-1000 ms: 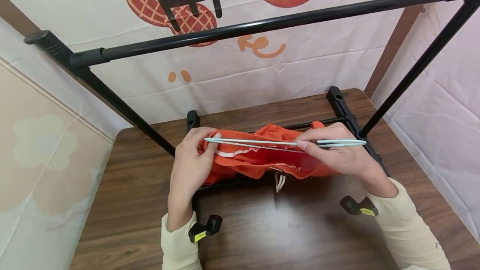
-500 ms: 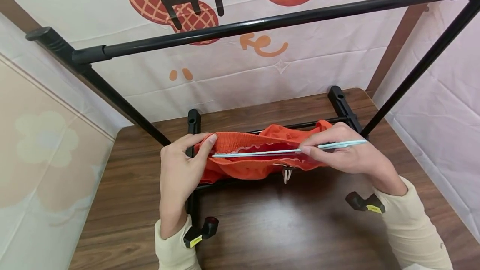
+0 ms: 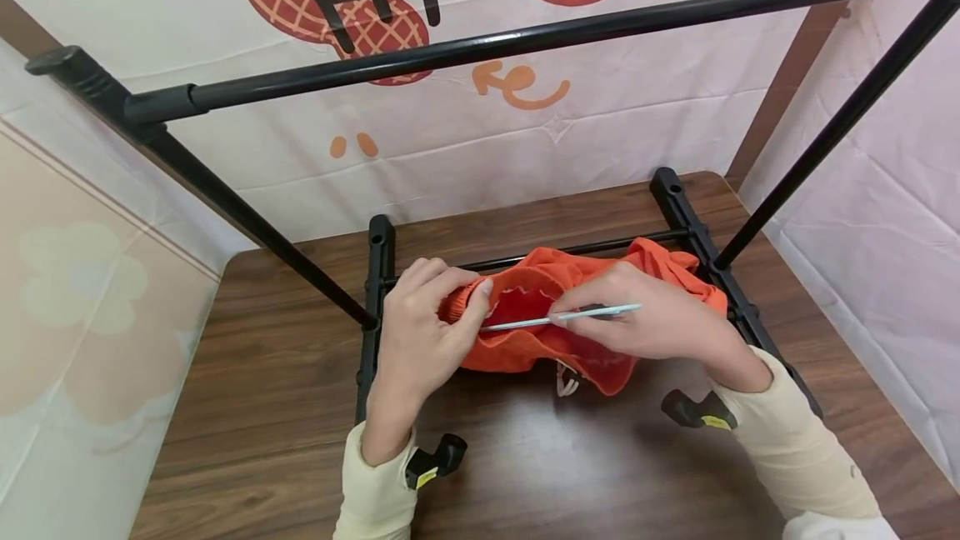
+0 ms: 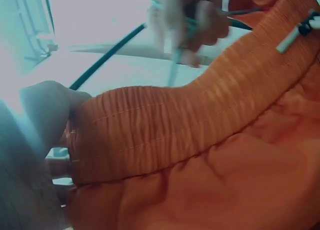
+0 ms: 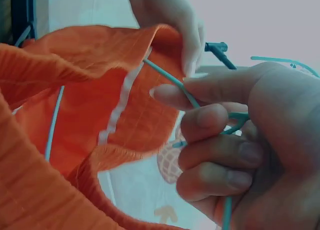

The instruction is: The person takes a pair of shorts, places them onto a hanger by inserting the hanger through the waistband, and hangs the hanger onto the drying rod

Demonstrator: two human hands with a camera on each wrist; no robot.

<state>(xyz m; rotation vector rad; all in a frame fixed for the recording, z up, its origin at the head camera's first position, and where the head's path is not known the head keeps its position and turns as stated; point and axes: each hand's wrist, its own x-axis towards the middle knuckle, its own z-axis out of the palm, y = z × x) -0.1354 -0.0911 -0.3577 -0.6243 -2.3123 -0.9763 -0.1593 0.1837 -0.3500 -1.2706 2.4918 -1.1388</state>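
Orange shorts (image 3: 510,357) with a gathered elastic waistband (image 4: 150,122) have their waist opening facing up. My left hand (image 3: 423,323) pinches the waistband at its left end, thumb on the inner side. My right hand (image 3: 652,319) grips a thin light-blue clothes hanger (image 3: 517,325), seen nearly edge-on over the opening. In the right wrist view, one hanger bar (image 5: 165,72) runs from my right fingers into the waistband near the left hand, and another stretch lies inside the shorts. White drawstring ends (image 3: 566,380) hang at the front. Parts of the hanger are hidden by cloth and fingers.
A black garment rack stands on the wooden table (image 3: 247,407); its top bar (image 3: 525,40) crosses above the hands. The shorts lie over its lower bars (image 3: 495,263), between the two feet. A printed cloth backdrop (image 3: 637,123) rises behind.
The hanger's left end has dropped from above the waistband into the opening. My left hand, after shifting slightly left, has moved right with the waistband, and the opening now gapes wider.
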